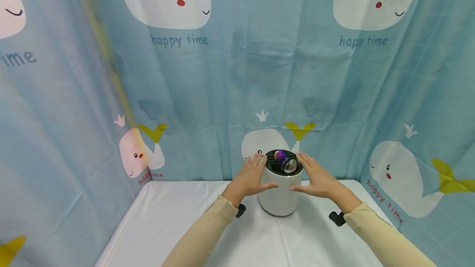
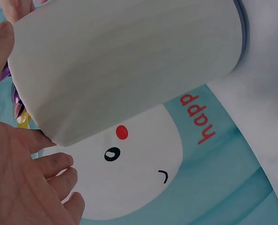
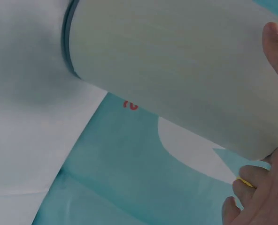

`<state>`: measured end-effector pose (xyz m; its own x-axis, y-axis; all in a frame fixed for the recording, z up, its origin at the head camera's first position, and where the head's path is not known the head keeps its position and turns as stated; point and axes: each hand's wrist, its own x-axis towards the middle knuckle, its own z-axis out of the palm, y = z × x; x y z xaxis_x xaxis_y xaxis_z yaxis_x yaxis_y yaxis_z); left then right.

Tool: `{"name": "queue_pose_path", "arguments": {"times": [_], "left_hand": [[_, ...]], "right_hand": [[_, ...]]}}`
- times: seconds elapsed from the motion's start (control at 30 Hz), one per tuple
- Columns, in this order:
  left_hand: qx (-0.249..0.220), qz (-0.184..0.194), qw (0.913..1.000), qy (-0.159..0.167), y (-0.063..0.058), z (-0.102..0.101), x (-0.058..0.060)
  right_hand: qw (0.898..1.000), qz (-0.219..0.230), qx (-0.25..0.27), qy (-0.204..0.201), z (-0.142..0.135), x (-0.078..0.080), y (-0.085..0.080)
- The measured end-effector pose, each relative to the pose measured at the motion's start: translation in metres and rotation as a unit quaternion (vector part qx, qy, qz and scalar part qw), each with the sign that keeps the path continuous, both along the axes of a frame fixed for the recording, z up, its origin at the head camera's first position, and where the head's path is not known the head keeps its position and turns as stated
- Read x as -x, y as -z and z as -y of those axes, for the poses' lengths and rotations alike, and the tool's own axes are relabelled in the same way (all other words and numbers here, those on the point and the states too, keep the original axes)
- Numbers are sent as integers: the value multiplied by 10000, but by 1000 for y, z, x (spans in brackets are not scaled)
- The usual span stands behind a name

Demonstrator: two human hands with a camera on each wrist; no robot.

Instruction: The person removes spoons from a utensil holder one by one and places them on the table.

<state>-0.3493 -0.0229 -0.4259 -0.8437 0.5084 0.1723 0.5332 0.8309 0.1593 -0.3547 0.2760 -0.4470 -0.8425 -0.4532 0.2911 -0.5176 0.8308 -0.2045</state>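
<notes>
A white cylinder [image 1: 278,197] with a black slotted top [image 1: 272,167] stands upright on the table. On that top lie a shiny purple piece [image 1: 280,155] and a clear round piece [image 1: 290,166], both small. My left hand [image 1: 249,179] is at the cylinder's left side, fingers extended along the upper rim and thumb across the front. Mirroring it, my right hand [image 1: 316,179] is at the right side. In the left wrist view, the index fingertip meets the rim of the white body [image 2: 129,61]. The right wrist view shows fingers right at the rim as well.
White cloth covers the table [image 1: 167,217]. Behind and on both sides hangs a blue curtain [image 1: 230,81] printed with whales. A small black wrist piece [image 1: 337,218] shows below the right wrist, another [image 1: 241,210] by the left.
</notes>
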Motion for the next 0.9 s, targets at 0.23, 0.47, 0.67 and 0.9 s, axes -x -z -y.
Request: {"name": "queue_pose_path", "arguments": {"times": [0.23,0.47,0.67,0.9], "left_hand": [[-22,-40,10000,-11,1,-7,5],[208,-50,9998,-34,-5,-9,10],[256,-55,9996,-92,-6,-13,15],[339,-47,9992,-194,-2,-19,19]], "right_hand": [[9999,104,-11,36,3,1,-2],[10000,-26,-68,64,8,3,-3],[9997,-154,-124,155,10,3,-3],[9997,-116,5,200,12,-1,-1]]}}
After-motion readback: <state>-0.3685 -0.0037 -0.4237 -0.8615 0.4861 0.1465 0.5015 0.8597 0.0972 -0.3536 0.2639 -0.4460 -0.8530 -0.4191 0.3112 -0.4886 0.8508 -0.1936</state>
